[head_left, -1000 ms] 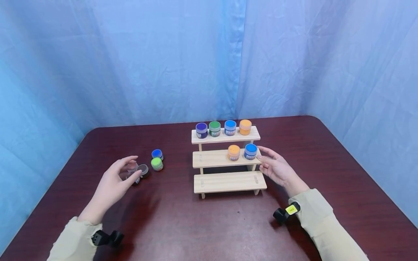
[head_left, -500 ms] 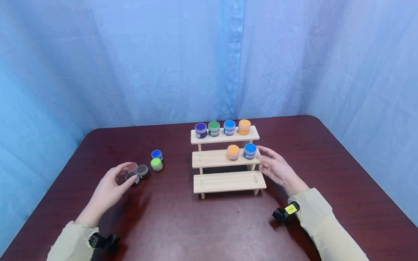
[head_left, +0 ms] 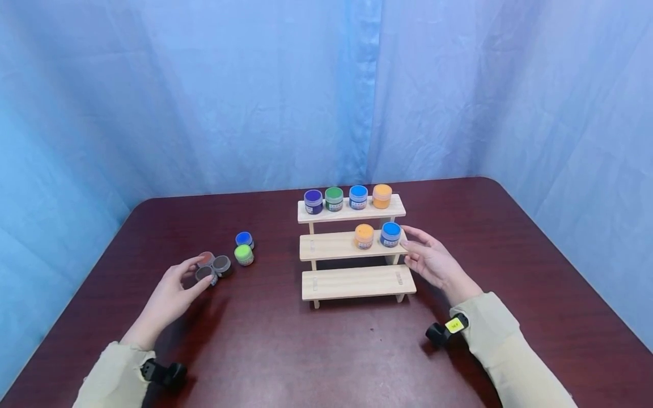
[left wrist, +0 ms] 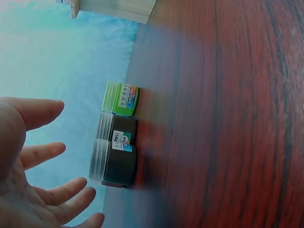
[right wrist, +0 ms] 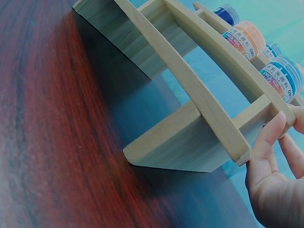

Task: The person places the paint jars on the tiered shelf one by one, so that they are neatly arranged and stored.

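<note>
My left hand is over three dark paint jars on the table's left. A reddish-brown jar and two near-black ones, the nearer jar and the right jar, stand clustered. In the left wrist view the fingers are spread and relaxed, with a gap between them and the dark jar. At the right, my right hand pinches the end of the middle shelf of a three-tier wooden stand, thumb in front. An orange jar and a blue jar sit on that shelf.
Beside the dark jars stand a light green jar and a blue jar. On the top shelf is a row of purple, green, blue and orange jars. A blue curtain hangs behind the dark red table.
The left hand has come down and slightly back to the nearer dark jar, uncovering the reddish-brown one. My right hand keeps its place on the stand.
</note>
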`<state>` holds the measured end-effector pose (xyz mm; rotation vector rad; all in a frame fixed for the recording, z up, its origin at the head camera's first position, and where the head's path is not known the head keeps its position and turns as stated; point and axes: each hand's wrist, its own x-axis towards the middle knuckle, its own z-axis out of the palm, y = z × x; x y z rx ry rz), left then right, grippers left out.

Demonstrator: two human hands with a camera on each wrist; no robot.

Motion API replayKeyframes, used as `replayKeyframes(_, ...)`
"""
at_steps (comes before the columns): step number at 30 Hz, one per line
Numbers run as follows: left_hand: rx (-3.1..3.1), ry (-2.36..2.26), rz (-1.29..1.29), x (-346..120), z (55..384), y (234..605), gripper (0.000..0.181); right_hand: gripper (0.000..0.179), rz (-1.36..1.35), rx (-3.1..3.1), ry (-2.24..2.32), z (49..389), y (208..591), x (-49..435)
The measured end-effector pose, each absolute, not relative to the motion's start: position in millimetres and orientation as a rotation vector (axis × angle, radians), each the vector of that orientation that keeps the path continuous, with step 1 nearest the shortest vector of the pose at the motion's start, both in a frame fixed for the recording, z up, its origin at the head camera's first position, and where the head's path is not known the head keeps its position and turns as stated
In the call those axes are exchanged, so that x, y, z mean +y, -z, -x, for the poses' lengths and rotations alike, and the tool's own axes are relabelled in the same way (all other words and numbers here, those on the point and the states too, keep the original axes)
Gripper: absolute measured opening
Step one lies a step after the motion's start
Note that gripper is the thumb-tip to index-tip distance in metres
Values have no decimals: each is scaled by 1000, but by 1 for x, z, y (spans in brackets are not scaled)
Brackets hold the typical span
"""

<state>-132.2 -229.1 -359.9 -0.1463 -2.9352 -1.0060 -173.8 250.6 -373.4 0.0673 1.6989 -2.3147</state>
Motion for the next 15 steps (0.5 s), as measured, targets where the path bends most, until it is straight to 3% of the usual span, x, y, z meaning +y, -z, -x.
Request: replayKeyframes(15,-3063,998,133,-238,133,367,59,42,-93,1705,2317,173,372,249)
